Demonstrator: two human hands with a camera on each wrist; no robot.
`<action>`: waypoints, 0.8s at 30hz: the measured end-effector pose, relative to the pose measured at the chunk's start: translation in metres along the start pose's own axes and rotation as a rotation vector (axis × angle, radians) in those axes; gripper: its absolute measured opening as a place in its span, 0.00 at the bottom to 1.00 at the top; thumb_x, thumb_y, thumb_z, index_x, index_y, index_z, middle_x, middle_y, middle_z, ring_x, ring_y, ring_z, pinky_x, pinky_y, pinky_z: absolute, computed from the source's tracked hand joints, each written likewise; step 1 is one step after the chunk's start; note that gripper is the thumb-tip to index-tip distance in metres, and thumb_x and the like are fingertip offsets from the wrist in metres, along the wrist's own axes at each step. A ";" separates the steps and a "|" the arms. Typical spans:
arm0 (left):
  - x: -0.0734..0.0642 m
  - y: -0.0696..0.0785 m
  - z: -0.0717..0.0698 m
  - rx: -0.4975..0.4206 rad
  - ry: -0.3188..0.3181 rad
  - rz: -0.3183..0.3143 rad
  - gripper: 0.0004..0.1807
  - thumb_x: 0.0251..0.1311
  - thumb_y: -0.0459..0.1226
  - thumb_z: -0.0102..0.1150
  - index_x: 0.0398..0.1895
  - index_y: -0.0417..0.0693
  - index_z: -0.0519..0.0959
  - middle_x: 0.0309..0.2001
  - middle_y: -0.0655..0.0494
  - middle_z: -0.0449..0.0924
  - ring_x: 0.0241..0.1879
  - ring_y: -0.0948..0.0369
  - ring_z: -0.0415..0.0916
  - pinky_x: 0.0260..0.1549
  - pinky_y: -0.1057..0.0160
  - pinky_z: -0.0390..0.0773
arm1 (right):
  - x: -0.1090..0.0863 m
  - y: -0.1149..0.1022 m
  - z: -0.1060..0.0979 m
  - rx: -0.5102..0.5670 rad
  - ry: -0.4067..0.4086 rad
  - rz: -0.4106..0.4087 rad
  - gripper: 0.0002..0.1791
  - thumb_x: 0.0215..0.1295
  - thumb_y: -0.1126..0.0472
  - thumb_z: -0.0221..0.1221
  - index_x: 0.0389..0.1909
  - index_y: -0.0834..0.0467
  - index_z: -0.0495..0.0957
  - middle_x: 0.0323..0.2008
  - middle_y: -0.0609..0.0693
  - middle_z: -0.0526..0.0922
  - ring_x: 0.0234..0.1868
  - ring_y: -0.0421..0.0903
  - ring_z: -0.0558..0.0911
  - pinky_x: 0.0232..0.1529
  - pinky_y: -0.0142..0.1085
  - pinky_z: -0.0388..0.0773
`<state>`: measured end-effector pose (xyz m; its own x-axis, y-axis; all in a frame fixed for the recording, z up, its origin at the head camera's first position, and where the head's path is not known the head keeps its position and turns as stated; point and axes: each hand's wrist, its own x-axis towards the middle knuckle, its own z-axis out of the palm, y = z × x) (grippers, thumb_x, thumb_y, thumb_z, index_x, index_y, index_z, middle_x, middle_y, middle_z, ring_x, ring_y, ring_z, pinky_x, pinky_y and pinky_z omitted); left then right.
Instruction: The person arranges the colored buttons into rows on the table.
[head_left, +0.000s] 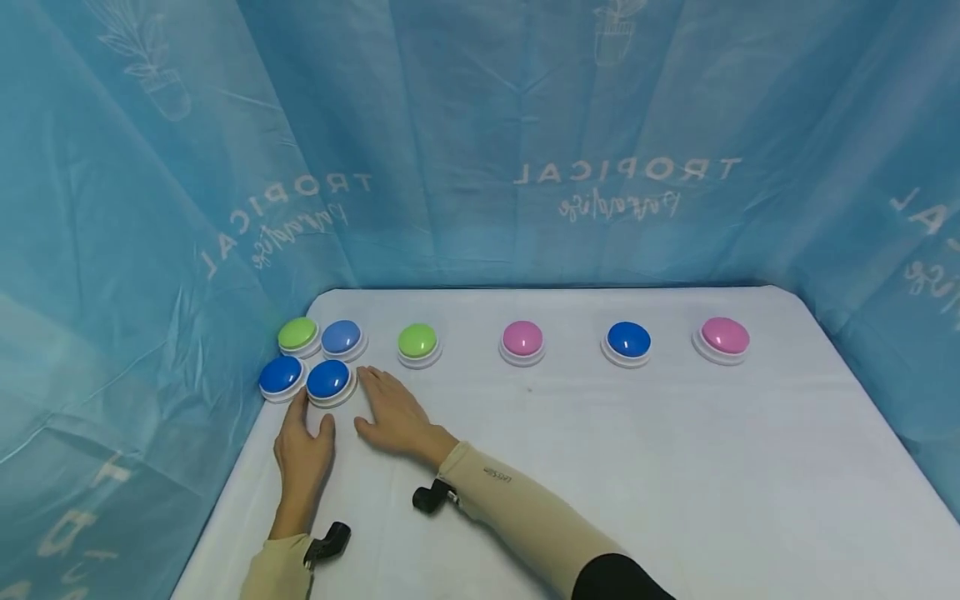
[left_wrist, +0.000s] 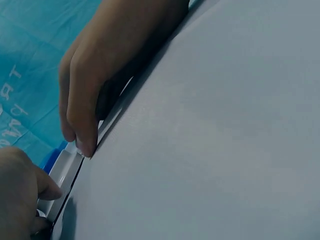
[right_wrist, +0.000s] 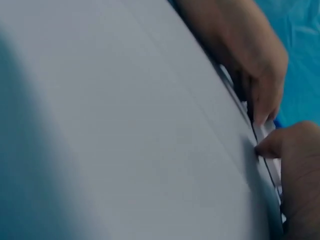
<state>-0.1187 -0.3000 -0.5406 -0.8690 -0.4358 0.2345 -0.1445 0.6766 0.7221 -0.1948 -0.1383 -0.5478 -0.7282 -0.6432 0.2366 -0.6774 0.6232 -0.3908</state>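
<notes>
There's the left grip (head_left: 302, 458), fingers relaxed and extended over the desk (head_left: 600, 467), one fingertip at the rim of a blue button (head_left: 328, 379) just ahead! The right grip (head_left: 396, 417), loosely straight-fingered, flanks that button's right side. Beyond the left grip: another blue button (head_left: 281, 375), a green button (head_left: 297, 333) and a paler blue button (head_left: 342, 337), closely bunched.

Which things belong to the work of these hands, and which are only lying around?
Likely in the job:
- left hand
- right hand
- blue button between them
- three clustered buttons beside it

Seemingly just around:
- four spaced-out buttons
- blue curtain
</notes>
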 end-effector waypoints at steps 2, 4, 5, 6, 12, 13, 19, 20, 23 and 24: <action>0.004 0.002 0.003 -0.001 -0.004 0.000 0.36 0.70 0.31 0.58 0.79 0.34 0.61 0.78 0.33 0.63 0.78 0.35 0.59 0.76 0.30 0.54 | 0.005 0.002 0.000 0.000 -0.016 0.005 0.44 0.74 0.46 0.58 0.82 0.63 0.55 0.81 0.56 0.64 0.83 0.48 0.61 0.84 0.34 0.51; 0.006 0.002 0.005 0.006 -0.011 -0.002 0.36 0.70 0.31 0.57 0.80 0.34 0.61 0.78 0.33 0.63 0.79 0.35 0.58 0.76 0.29 0.53 | 0.008 0.004 0.000 -0.013 -0.027 0.003 0.45 0.73 0.45 0.58 0.83 0.62 0.55 0.81 0.55 0.64 0.83 0.47 0.60 0.84 0.33 0.50; 0.006 0.003 0.006 0.015 -0.018 -0.004 0.37 0.70 0.32 0.57 0.80 0.35 0.60 0.79 0.33 0.62 0.79 0.35 0.57 0.76 0.29 0.52 | 0.009 0.005 0.000 -0.023 -0.035 -0.003 0.45 0.73 0.44 0.58 0.83 0.61 0.55 0.81 0.54 0.64 0.83 0.47 0.60 0.84 0.33 0.50; 0.006 0.003 0.006 0.025 -0.026 -0.004 0.37 0.70 0.32 0.57 0.81 0.35 0.60 0.79 0.34 0.61 0.79 0.35 0.57 0.76 0.29 0.52 | 0.010 0.006 0.001 -0.031 -0.039 -0.010 0.46 0.73 0.43 0.58 0.83 0.61 0.55 0.81 0.54 0.64 0.83 0.47 0.60 0.84 0.33 0.50; -0.002 0.005 0.005 0.049 -0.033 0.009 0.39 0.67 0.32 0.61 0.80 0.35 0.61 0.78 0.34 0.63 0.79 0.35 0.58 0.76 0.30 0.55 | 0.003 0.007 -0.003 -0.035 -0.055 -0.041 0.48 0.72 0.41 0.59 0.83 0.62 0.54 0.82 0.55 0.62 0.83 0.48 0.60 0.84 0.35 0.51; -0.006 0.005 0.004 0.042 -0.031 0.010 0.39 0.66 0.31 0.62 0.80 0.35 0.62 0.78 0.33 0.64 0.78 0.35 0.59 0.76 0.30 0.56 | -0.001 0.007 -0.003 -0.031 -0.058 -0.039 0.48 0.72 0.41 0.59 0.83 0.62 0.54 0.82 0.55 0.62 0.83 0.48 0.60 0.84 0.35 0.51; -0.030 0.010 0.000 0.003 -0.005 0.015 0.37 0.62 0.28 0.64 0.76 0.35 0.67 0.74 0.34 0.70 0.76 0.35 0.64 0.74 0.32 0.63 | -0.028 0.004 -0.006 -0.044 -0.043 -0.069 0.48 0.72 0.41 0.59 0.82 0.63 0.55 0.81 0.56 0.64 0.83 0.49 0.62 0.83 0.36 0.54; -0.032 0.011 -0.001 -0.004 -0.004 0.020 0.37 0.61 0.27 0.64 0.76 0.35 0.68 0.74 0.34 0.71 0.75 0.36 0.65 0.74 0.33 0.63 | -0.033 0.004 -0.007 -0.045 -0.034 -0.080 0.48 0.72 0.41 0.59 0.82 0.63 0.56 0.80 0.57 0.64 0.83 0.49 0.62 0.83 0.37 0.55; -0.039 0.015 0.001 -0.026 -0.007 0.045 0.37 0.59 0.25 0.64 0.74 0.34 0.70 0.72 0.35 0.73 0.75 0.36 0.66 0.73 0.34 0.66 | -0.049 0.010 -0.011 -0.019 -0.017 -0.095 0.47 0.71 0.43 0.60 0.81 0.64 0.56 0.80 0.57 0.65 0.82 0.50 0.62 0.83 0.38 0.55; -0.041 0.016 0.002 -0.031 -0.010 0.056 0.37 0.57 0.24 0.63 0.74 0.35 0.71 0.72 0.35 0.73 0.75 0.36 0.67 0.73 0.34 0.66 | -0.055 0.013 -0.014 0.000 -0.017 -0.092 0.48 0.70 0.44 0.61 0.82 0.64 0.56 0.80 0.57 0.64 0.82 0.50 0.62 0.83 0.38 0.56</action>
<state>-0.0862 -0.2696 -0.5400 -0.8799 -0.3917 0.2690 -0.0807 0.6811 0.7278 -0.1652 -0.0882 -0.5534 -0.6607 -0.7055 0.2564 -0.7417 0.5609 -0.3678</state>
